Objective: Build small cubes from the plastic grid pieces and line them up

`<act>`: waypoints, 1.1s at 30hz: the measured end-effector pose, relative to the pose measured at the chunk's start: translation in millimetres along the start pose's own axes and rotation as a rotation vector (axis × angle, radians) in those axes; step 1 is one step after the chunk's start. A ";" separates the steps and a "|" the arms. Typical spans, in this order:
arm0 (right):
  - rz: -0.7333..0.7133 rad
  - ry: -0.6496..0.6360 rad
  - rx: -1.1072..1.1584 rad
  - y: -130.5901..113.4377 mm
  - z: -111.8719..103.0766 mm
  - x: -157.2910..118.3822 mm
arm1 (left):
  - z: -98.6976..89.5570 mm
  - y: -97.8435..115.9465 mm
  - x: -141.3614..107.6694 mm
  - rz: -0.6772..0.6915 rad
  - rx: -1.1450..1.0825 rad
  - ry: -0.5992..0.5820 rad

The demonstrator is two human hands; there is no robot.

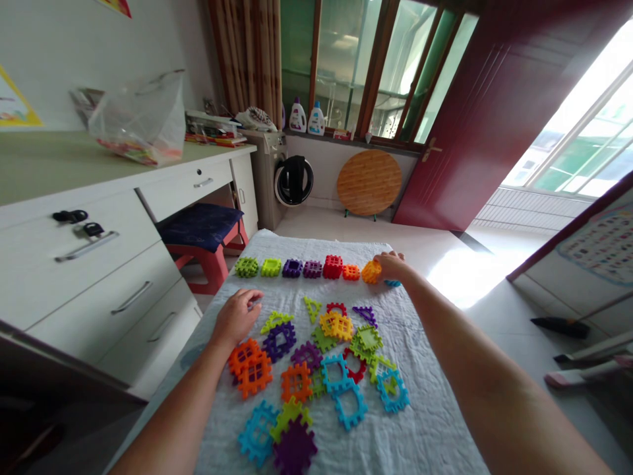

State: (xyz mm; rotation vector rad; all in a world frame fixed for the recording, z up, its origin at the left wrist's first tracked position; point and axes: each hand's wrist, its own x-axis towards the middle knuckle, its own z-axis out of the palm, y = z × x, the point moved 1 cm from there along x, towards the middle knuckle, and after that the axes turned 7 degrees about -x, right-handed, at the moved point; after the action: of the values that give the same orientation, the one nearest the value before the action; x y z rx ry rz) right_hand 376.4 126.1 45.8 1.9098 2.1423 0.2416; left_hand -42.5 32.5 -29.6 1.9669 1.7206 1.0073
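No word, brand or number can be read. In the upper middle of the frame, the purple-capped bottle and the blue-capped bottle each bear a coloured label on the front, too small to make out. At the right edge, the chart carries rows of little coloured marks, blurred past reading. At the left edge, high up, the yellow-edged sheet shows faint marks, illegible, and any print on the small red box on the windowsill is too tiny to tell
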 end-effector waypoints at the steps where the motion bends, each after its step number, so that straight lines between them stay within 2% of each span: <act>1: 0.000 0.001 0.000 -0.1 0.0 0.4 | 0.1 -0.2 0.1 0.003 0.002 0.000; 10: 0.027 0.011 0.009 -4.2 -2.9 -3.0 | 1.0 -1.8 -0.1 0.017 0.003 0.002; 13: 0.058 0.055 0.033 -7.1 -12.7 -14.7 | 0.4 -0.9 -0.4 0.015 0.009 0.008; 16: 0.054 0.160 0.104 -14.8 -24.0 -39.2 | 0.1 0.0 -0.1 0.015 0.013 0.010; 18: 0.012 0.193 0.170 -24.5 -27.2 -61.9 | 0.1 0.7 0.0 0.014 0.015 0.012; 25: -0.249 0.113 0.394 -83.9 -12.2 -138.1 | 0.3 3.0 -1.3 -0.010 -0.007 0.011; 29: -0.269 0.127 0.425 -114.3 -11.2 -153.1 | 0.5 2.2 -1.2 -0.001 -0.003 0.014; 33: -0.240 0.107 0.409 -126.7 -12.0 -152.6 | 0.6 1.6 -0.8 0.004 0.001 0.012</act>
State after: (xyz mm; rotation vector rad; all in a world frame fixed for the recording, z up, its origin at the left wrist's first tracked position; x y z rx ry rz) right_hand 268.1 -40.0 32.6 1.8406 2.6289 -0.1592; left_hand -40.9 31.5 -29.2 1.9692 1.7245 1.0223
